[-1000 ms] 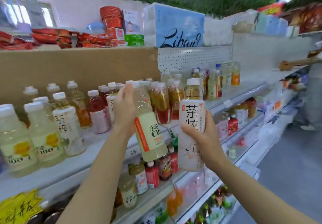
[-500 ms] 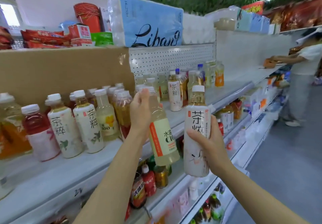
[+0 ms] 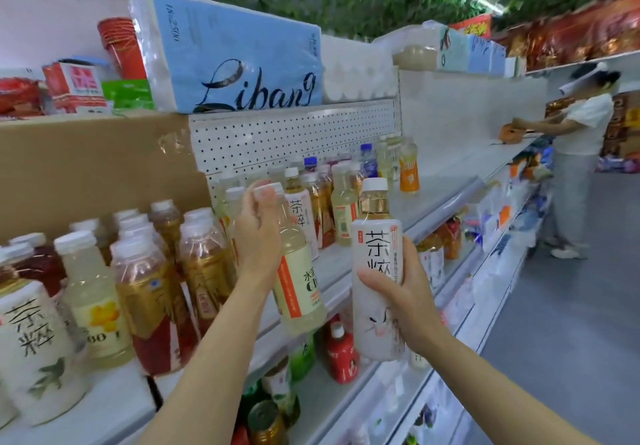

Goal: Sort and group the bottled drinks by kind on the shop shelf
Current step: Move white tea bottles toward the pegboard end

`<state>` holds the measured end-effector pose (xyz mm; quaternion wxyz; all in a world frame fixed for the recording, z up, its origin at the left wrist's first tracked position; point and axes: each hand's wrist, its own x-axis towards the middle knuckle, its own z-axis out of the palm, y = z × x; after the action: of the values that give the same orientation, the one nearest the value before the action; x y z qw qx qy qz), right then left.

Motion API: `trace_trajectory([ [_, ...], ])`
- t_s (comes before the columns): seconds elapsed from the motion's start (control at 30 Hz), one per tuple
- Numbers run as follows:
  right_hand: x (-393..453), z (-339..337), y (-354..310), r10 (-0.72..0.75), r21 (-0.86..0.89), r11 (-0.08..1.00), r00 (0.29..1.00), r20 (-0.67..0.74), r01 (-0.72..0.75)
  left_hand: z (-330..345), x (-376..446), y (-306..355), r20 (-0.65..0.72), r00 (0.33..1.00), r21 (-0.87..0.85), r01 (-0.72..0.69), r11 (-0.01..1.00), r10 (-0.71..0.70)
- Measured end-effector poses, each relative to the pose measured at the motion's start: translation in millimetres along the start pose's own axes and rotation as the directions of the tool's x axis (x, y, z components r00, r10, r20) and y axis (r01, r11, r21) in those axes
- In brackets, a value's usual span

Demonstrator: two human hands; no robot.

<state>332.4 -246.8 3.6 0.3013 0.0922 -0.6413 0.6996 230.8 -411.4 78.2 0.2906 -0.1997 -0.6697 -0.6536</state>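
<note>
Nearest to us, we carry one bottle in each hand, both lifted clear of the shelf. Our right hand is wrapped around the middle of a white-sleeved tea bottle, thumb across the front of the label, holding it upright so the printed characters face us, probably so we can match its kind. Our left hand closes around the shoulder of a pale lemon drink, fingertips up by the cap; it tilts slightly, its base hanging over the shelf edge.

Just behind our left arm stand mixed bottles, amber, pale and red side by side, so that stretch looks unsorted. Farther along, a second cluster holds a matching white-sleeved tea, a likely home for ours. Beyond it, an orange bottle stands beside bare shelf. In the distance another person works at the same shelf.
</note>
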Motion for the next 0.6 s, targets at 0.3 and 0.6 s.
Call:
trace_trajectory([
  [0.3,67.8,-82.6,33.4,0.01,0.021,1.0,0.987,0.157,-0.013,55.8,19.1,-29.1,-0.199,0.976,0.291,-0.028,0.956,0.089],
  [0.6,110.6,-145.8,60.7,0.056,0.083,0.994,0.971,0.234,-0.077,63.3,34.8,-56.2,-0.408,0.884,0.471,-0.011,0.882,0.229],
])
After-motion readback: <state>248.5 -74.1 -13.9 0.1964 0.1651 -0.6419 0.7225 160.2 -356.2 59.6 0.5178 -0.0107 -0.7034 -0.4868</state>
